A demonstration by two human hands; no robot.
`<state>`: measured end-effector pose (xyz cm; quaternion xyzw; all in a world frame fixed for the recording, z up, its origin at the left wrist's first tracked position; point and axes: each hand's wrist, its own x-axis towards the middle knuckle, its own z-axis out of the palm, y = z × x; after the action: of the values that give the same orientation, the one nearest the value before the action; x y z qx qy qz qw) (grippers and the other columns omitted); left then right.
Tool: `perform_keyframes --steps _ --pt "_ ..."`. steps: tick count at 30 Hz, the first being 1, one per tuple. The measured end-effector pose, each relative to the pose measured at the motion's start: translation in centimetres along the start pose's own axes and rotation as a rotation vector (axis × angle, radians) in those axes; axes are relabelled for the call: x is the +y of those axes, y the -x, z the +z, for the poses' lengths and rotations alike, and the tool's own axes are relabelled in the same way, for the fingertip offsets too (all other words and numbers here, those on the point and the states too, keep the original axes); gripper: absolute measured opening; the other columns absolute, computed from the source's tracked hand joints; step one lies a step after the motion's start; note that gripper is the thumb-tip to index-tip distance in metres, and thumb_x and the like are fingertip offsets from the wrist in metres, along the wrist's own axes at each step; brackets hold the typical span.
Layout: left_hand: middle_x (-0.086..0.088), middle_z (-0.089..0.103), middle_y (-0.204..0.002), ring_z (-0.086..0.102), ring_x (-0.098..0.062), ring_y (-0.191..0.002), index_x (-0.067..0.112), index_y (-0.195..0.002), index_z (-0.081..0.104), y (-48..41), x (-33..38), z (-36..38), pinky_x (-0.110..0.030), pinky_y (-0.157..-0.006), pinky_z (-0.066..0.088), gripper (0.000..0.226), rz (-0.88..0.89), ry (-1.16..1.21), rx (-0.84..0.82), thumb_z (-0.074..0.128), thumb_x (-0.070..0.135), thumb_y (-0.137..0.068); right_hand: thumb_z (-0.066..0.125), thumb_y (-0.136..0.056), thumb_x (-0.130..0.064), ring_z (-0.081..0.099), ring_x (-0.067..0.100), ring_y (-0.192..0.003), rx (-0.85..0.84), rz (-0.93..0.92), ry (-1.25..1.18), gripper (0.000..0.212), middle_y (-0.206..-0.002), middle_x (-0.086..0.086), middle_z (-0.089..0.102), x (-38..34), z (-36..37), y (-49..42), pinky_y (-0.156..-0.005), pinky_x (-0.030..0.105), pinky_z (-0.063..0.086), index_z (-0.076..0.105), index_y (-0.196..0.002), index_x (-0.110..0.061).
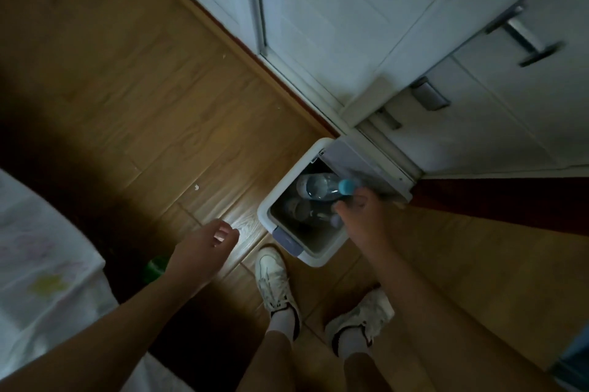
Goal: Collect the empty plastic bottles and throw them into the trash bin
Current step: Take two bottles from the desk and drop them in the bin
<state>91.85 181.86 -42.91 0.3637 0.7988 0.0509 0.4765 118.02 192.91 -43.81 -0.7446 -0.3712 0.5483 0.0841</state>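
Observation:
A white trash bin (265, 203) with its lid raised stands on the wooden floor against a white cabinet. A clear plastic bottle (318, 186) with a light blue cap lies across the bin's open mouth. My right hand (363, 216) is over the bin's right side, fingers at the bottle's cap end; whether they still grip it is unclear. Deeper in the bin at least one more bottle (302, 210) shows dimly. My left hand (207, 242) hangs left of the bin, fingers loosely curled, holding nothing.
White cabinet doors with metal handles (522, 34) rise behind the bin. My two white sneakers (277, 280) stand just in front of it. A bed with a light sheet (38, 280) fills the lower left, with a green object (156, 267) on the floor beside it.

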Motion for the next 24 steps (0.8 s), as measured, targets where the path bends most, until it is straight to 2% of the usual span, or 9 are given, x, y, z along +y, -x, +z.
perform_keyframes --steps 3,7,9,13,17,19,21,24 --pt "0.007 0.072 -0.098 0.066 -0.006 -0.088 0.021 -0.105 0.071 0.7 0.6 -0.7 -0.027 -0.075 0.047 0.025 0.029 -0.02 0.022 0.058 0.041 -0.095 0.066 -0.091 -0.013 0.065 0.005 -0.085 0.022 0.042 -0.024 0.038 -0.116 0.007 0.067 0.3 -0.1 0.1 -0.06 0.016 0.05 0.054 -0.128 -0.009" --pt "0.01 0.068 -0.094 0.062 -0.001 -0.085 0.021 -0.105 0.07 2.4 0.6 -0.5 -0.027 -0.074 0.045 0.023 0.049 -0.036 0.055 0.058 0.038 -0.097 0.065 -0.091 -0.013 0.067 0.013 -0.089 -0.075 -0.008 0.067 0.022 -0.104 0.01 0.07 0.7 -0.6 0.9 -0.068 0.02 0.052 0.062 -0.112 -0.005" --pt "0.007 0.068 -0.096 0.062 -0.005 -0.086 0.019 -0.106 0.069 4.0 0.3 0.0 -0.028 -0.076 0.045 0.024 0.046 -0.046 0.069 0.057 0.037 -0.097 0.063 -0.092 -0.014 0.066 0.012 -0.09 -0.15 -0.025 0.108 0.02 -0.104 0.005 0.068 1.0 -1.1 2.1 -0.066 0.019 0.05 0.064 -0.112 -0.011" --pt "0.003 0.069 -0.101 0.064 -0.012 -0.092 0.018 -0.109 0.068 8.3 0.1 1.2 -0.029 -0.075 0.045 0.026 0.039 -0.071 0.052 0.056 0.038 -0.098 0.06 -0.095 -0.022 0.06 0.008 -0.074 -0.237 -0.05 0.126 0.015 -0.099 0.002 0.066 3.0 -3.8 5.8 -0.056 0.017 0.046 0.065 -0.108 -0.017" --pt "0.004 0.068 -0.099 0.063 -0.007 -0.087 0.024 -0.106 0.067 14.7 1.5 1.0 -0.026 -0.072 0.045 0.023 0.061 -0.098 0.075 0.055 0.041 -0.098 0.059 -0.094 -0.023 0.064 0.017 -0.095 -0.279 -0.035 0.136 0.016 -0.102 0.001 0.066 6.0 -8.3 11.7 -0.071 0.026 0.049 0.065 -0.109 -0.02" --pt "0.004 0.067 -0.099 0.06 -0.005 -0.084 0.024 -0.108 0.066 18.3 3.1 0.6 -0.025 -0.07 0.044 0.024 0.076 -0.132 0.075 0.053 0.042 -0.099 0.06 -0.095 -0.025 0.064 0.018 -0.098 -0.28 -0.007 0.116 0.012 -0.102 0.0 0.065 7.4 -11.2 15.9 -0.073 0.026 0.05 0.064 -0.106 -0.024" --pt "0.004 0.066 -0.099 0.062 -0.01 -0.088 0.022 -0.11 0.067 21.5 4.8 0.0 -0.028 -0.074 0.047 0.028 0.069 -0.14 0.067 0.052 0.044 -0.099 0.061 -0.095 -0.028 0.064 0.017 -0.099 -0.28 0.018 0.113 0.004 -0.101 -0.002 0.065 8.9 -14.3 19.9 -0.074 0.026 0.051 0.062 -0.099 -0.03" --pt "0.003 0.067 -0.098 0.064 -0.014 -0.091 0.022 -0.109 0.067 26.3 8.2 -0.8 -0.034 -0.08 0.052 0.03 0.083 -0.132 0.034 0.051 0.046 -0.099 0.063 -0.094 -0.028 0.064 0.018 -0.1 -0.231 0.025 0.096 0.002 -0.102 -0.002 0.067 10.8 -19.6 26.5 -0.075 0.026 0.05 0.064 -0.096 -0.028"
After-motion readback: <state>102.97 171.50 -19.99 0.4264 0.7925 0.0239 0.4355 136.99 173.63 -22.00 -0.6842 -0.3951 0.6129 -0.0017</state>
